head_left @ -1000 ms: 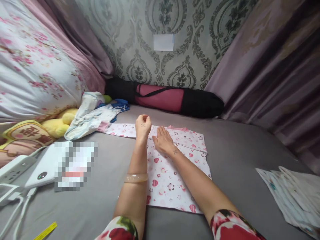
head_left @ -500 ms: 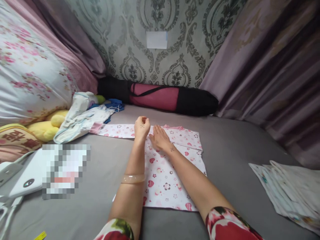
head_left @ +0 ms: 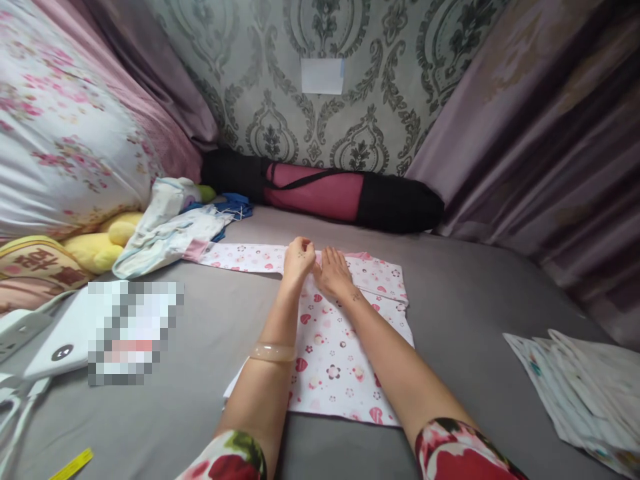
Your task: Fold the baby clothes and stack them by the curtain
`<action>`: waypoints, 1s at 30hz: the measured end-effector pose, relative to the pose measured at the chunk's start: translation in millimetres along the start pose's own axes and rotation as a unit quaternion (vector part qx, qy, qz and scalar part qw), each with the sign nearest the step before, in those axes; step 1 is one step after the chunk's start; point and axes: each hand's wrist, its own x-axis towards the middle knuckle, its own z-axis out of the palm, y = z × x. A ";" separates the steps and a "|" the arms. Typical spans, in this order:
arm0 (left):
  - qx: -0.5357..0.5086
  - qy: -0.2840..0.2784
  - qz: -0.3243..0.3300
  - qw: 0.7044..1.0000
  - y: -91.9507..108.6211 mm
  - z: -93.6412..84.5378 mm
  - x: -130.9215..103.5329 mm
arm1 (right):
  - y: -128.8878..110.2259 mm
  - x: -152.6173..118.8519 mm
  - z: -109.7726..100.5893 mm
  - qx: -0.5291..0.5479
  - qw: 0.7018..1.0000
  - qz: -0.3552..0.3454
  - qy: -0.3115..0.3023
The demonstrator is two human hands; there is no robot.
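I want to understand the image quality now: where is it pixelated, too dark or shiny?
Head view: blocky pixels hide the flat item and part of the white device; head view: folds of the curtain at picture right sink into dark shade; head view: small highlights show on the bangle, while the printed garment looks reasonably clear.

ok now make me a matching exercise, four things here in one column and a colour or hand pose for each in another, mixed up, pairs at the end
Things
1. right hand
2. bag
3. shirt
4. left hand

Colour or pose
a. black and dark pink
b. fingers curled in
c. white with hearts and flowers
d. flat, fingers straight

Pairs: 1-d, 2-a, 3-c, 4-b
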 end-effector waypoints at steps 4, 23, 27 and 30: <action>0.033 -0.017 0.037 0.999 -1.7 9.8 -2.6 | 6.7 1.7 -12.3 0.041 0.999 -0.015 -0.026; 0.203 -0.169 0.274 0.925 -29.7 53.7 -8.7 | 71.2 -19.5 -23.5 0.012 0.993 0.111 0.028; 0.207 -0.158 0.250 0.933 -27.2 54.9 -13.9 | 89.0 -34.2 -43.4 0.004 0.992 0.120 0.036; 0.216 -0.147 0.215 0.941 -31.1 61.3 -16.3 | 112.9 -43.1 -33.6 -0.026 0.989 0.141 0.047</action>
